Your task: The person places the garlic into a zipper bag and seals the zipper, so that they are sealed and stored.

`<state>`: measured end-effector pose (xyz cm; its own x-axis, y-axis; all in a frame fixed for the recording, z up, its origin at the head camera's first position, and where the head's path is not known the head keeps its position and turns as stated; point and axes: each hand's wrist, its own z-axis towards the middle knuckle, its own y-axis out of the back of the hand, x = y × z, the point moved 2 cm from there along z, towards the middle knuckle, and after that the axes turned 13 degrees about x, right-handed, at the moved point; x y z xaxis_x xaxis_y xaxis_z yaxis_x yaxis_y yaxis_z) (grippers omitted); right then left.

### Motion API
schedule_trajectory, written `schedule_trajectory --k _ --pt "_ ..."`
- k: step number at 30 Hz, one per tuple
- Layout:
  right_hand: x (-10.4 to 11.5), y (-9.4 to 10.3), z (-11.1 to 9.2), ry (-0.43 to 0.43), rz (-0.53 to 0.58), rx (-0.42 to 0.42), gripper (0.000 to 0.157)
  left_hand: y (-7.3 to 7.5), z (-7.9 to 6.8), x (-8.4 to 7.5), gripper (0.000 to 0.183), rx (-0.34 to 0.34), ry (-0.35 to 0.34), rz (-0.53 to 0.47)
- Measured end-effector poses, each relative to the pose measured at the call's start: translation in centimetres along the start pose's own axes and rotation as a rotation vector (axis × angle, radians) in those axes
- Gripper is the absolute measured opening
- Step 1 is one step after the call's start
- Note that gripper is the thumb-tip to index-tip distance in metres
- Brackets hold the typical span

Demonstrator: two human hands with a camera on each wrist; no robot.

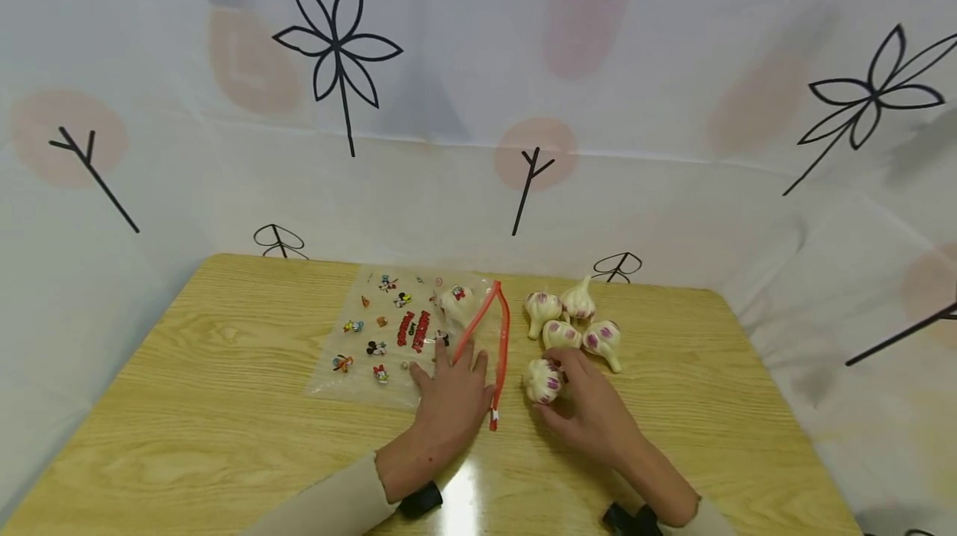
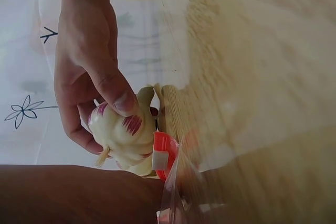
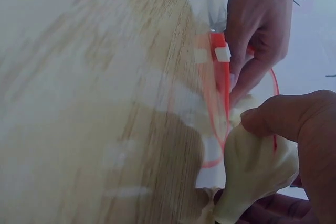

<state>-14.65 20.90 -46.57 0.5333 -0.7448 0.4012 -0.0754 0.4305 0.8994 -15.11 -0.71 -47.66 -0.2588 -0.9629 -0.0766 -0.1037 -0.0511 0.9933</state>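
A clear zip bag (image 1: 359, 382) with cartoon prints lies flat, its red slider zip (image 1: 505, 336) parted into a loop on the right side. One garlic bulb (image 1: 454, 307) shows through the plastic near that mouth. My left hand (image 1: 452, 395), fingers spread, rests on the bag beside the zip. With thumb and fingers my right hand (image 1: 594, 411) grips a purple-streaked garlic bulb (image 1: 542, 381), just right of the mouth. The left wrist view shows this held bulb (image 2: 123, 129) close to the white slider (image 2: 160, 160).
Several more garlic bulbs (image 1: 562, 335) are grouped behind my right hand. The wooden table (image 1: 209, 386) ends at a printed cloth backdrop (image 1: 434, 204) along the back and sides.
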Motion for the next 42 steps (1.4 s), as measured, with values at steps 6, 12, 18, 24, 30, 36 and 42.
schedule_trajectory --k 6,12,18,24,30,36,42 --pt "0.1 -0.2 0.3 -0.008 0.003 0.002 0.072 0.0 -0.1 0.1 0.052 -0.013 -0.004 -0.01" --pt "0.4 -0.3 1.0 -0.01 0.004 -0.005 0.073 0.1 -0.2 0.1 0.052 -0.032 -0.011 0.003" --pt "0.7 -0.3 1.9 0.003 0.014 0.004 0.072 0.1 -0.1 0.1 0.052 -0.026 -0.012 0.013" --pt "1.2 -0.4 2.9 0.003 0.027 0.009 0.071 0.0 -0.1 0.1 0.053 -0.01 -0.01 0.012" --pt "1.4 -0.6 4.1 -0.016 0.064 0.012 0.068 -0.2 0.0 0.1 0.053 -0.035 -0.017 0.027" --pt "1.8 -0.9 5.8 -0.046 0.11 0.028 0.065 -0.1 0.0 0.1 0.054 -0.05 -0.008 0.079" --pt "2.1 -1.3 7.4 -0.087 0.162 0.037 0.065 -0.1 -0.1 0.1 0.054 -0.094 -0.021 0.069"
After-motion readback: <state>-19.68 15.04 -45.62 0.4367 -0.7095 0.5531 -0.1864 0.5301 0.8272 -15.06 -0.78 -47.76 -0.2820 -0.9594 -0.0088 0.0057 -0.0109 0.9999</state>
